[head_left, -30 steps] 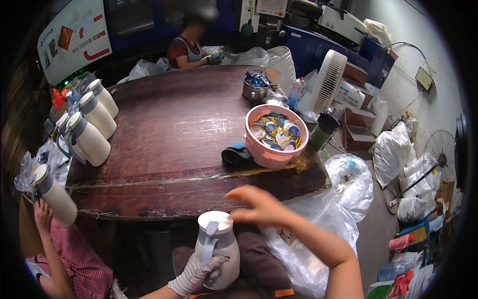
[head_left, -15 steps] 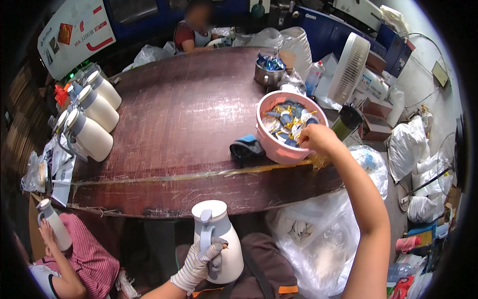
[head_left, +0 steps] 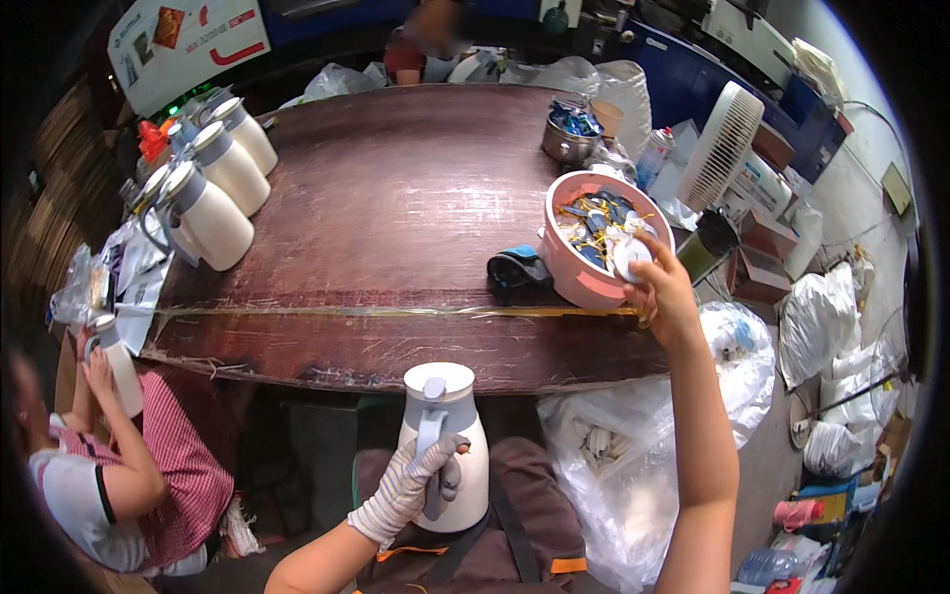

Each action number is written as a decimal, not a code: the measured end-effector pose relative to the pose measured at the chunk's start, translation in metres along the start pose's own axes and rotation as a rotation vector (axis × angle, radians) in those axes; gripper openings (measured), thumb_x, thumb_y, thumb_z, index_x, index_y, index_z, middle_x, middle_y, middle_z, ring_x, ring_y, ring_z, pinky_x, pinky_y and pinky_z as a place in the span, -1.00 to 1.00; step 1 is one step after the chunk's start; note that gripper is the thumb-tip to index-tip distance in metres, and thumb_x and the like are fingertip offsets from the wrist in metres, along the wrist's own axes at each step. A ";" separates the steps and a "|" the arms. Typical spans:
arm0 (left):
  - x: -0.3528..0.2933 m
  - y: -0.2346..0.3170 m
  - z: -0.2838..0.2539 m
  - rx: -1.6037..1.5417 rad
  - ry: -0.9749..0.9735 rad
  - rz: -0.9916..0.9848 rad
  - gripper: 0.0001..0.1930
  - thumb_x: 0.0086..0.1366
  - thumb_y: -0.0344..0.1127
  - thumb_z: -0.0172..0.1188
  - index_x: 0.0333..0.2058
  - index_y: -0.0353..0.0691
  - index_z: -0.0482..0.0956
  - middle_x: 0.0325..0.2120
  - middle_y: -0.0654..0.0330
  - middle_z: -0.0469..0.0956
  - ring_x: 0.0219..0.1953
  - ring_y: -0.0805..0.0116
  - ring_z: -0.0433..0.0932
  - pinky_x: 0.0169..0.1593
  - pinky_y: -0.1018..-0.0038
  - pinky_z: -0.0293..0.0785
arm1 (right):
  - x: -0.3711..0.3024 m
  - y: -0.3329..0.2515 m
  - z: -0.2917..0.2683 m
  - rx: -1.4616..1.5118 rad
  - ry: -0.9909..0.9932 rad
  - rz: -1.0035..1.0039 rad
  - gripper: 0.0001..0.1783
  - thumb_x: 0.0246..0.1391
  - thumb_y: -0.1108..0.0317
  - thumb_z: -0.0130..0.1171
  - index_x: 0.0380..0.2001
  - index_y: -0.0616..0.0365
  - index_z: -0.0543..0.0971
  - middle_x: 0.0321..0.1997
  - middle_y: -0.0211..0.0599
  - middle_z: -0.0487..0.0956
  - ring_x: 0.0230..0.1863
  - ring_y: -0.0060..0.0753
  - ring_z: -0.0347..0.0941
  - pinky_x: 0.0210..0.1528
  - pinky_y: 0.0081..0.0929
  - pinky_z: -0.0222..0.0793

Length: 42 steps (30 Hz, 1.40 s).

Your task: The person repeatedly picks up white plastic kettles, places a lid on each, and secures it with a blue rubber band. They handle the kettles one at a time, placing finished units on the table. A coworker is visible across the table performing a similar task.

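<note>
My left hand (head_left: 426, 480), in a striped knit glove, is closed round the grey handle of a white vacuum jug (head_left: 467, 470). The jug stands upright at my lap, its white lid on. My bare right hand (head_left: 661, 292) is over the near right rim of a pink bucket (head_left: 584, 282), pinching a round white disc (head_left: 629, 259). Inside the bucket lie many small dark blue and white tags (head_left: 597, 220) with yellow strings.
White jugs (head_left: 213, 213) stand on the table's left side. A dark blue cloth item (head_left: 518, 267) lies beside the bucket; a metal pot (head_left: 571, 144) and a fan (head_left: 722, 144) are behind. At left a co-worker holds another jug (head_left: 119, 366). Clear plastic bags (head_left: 633, 475) lie at right.
My right hand has come up out of the tags with a white disc in its fingers. My left hand keeps its hold on the jug. The whole view has shifted a little.
</note>
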<state>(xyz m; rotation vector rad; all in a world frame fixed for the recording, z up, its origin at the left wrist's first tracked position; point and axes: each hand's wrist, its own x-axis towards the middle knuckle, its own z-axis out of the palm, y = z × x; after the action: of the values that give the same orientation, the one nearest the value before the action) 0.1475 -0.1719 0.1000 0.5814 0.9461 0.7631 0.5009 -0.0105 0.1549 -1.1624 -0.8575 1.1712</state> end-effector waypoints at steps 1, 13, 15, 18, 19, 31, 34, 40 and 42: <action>-0.002 -0.002 -0.001 -0.066 -0.002 -0.012 -0.46 0.30 0.18 0.11 -0.15 -0.29 0.51 -0.61 0.22 0.49 -0.60 0.42 0.47 -0.54 0.47 0.46 | -0.013 0.006 0.007 0.058 -0.053 0.059 -0.48 0.08 0.46 0.18 0.13 0.23 0.36 -0.15 -0.23 0.55 -0.27 -0.40 0.59 -0.40 -0.57 0.57; -0.004 -0.010 -0.030 0.044 0.068 0.164 -0.62 0.26 -0.25 0.30 0.00 -0.28 0.53 -0.21 0.22 0.61 -0.19 0.45 0.59 -0.11 0.51 0.55 | -0.187 0.124 0.124 0.096 -0.302 0.471 -0.64 0.11 0.40 0.21 -0.02 0.14 0.41 -0.25 -0.37 0.56 -0.30 -0.54 0.54 -0.39 -0.58 0.50; -0.004 -0.007 -0.033 0.260 0.113 0.196 -0.64 0.27 -0.26 0.28 -0.01 -0.30 0.53 -0.27 0.28 0.58 -0.27 0.54 0.54 -0.20 0.60 0.50 | -0.195 0.129 0.135 0.041 -0.308 0.411 -0.66 0.13 0.41 0.18 -0.02 0.16 0.42 -0.28 -0.43 0.53 -0.36 -0.66 0.47 -0.45 -0.70 0.43; -0.006 -0.004 -0.034 0.258 0.096 0.185 -0.70 0.28 -0.28 0.26 -0.05 -0.26 0.55 -0.30 0.33 0.55 -0.32 0.59 0.47 -0.22 0.63 0.45 | -0.195 0.134 0.144 -0.033 -0.296 0.337 -0.72 0.18 0.40 0.11 -0.03 0.17 0.45 -0.34 -0.47 0.52 -0.40 -0.72 0.43 -0.51 -0.75 0.34; -0.009 -0.007 -0.030 0.149 0.103 0.252 -0.76 0.28 -0.30 0.25 -0.10 -0.22 0.58 -0.34 0.35 0.56 -0.33 0.63 0.46 -0.23 0.64 0.44 | -0.197 0.136 0.146 -0.015 -0.292 0.330 -0.74 0.21 0.37 0.10 -0.05 0.17 0.46 -0.35 -0.48 0.53 -0.41 -0.73 0.42 -0.51 -0.76 0.34; 0.002 -0.016 -0.023 0.132 0.243 0.270 -0.81 0.36 -0.30 0.16 -0.11 -0.19 0.43 -0.42 0.33 0.52 -0.49 0.67 0.44 -0.51 0.65 0.37 | -0.204 0.142 0.147 -0.055 -0.213 0.241 -0.69 0.31 0.19 0.06 -0.17 0.21 0.62 -0.46 -0.54 0.51 -0.50 -0.76 0.34 -0.48 -0.73 0.26; 0.000 -0.010 -0.036 0.081 0.279 0.331 -0.75 0.38 -0.22 0.15 -0.10 -0.24 0.41 -0.40 0.26 0.55 -0.45 0.59 0.55 -0.43 0.66 0.46 | -0.191 0.135 0.129 0.037 -0.229 0.262 -0.70 0.29 0.19 0.07 -0.17 0.19 0.61 -0.39 -0.48 0.53 -0.40 -0.69 0.39 -0.35 -0.67 0.31; -0.002 0.011 -0.033 0.062 0.348 0.489 -0.76 0.36 -0.29 0.14 -0.08 -0.24 0.39 -0.37 0.22 0.56 -0.47 0.54 0.58 -0.44 0.64 0.51 | -0.181 0.103 0.129 0.518 -0.413 0.368 -0.73 0.26 0.22 0.05 -0.13 0.16 0.55 -0.15 -0.27 0.61 0.00 -0.44 0.50 0.03 -0.41 0.37; -0.004 0.012 -0.030 0.117 0.346 0.550 -0.77 0.30 -0.44 0.21 -0.09 -0.25 0.46 -0.32 0.27 0.56 -0.34 0.57 0.54 -0.22 0.60 0.52 | -0.177 0.103 0.125 0.445 -0.471 0.389 -0.66 0.27 0.25 0.04 0.02 0.20 0.51 -0.11 -0.21 0.61 0.00 -0.40 0.51 0.05 -0.44 0.37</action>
<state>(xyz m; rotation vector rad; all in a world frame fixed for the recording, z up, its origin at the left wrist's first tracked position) 0.1162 -0.1643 0.0961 0.8455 1.1693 1.3369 0.3203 -0.1563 0.0938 -0.7062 -0.6727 1.8959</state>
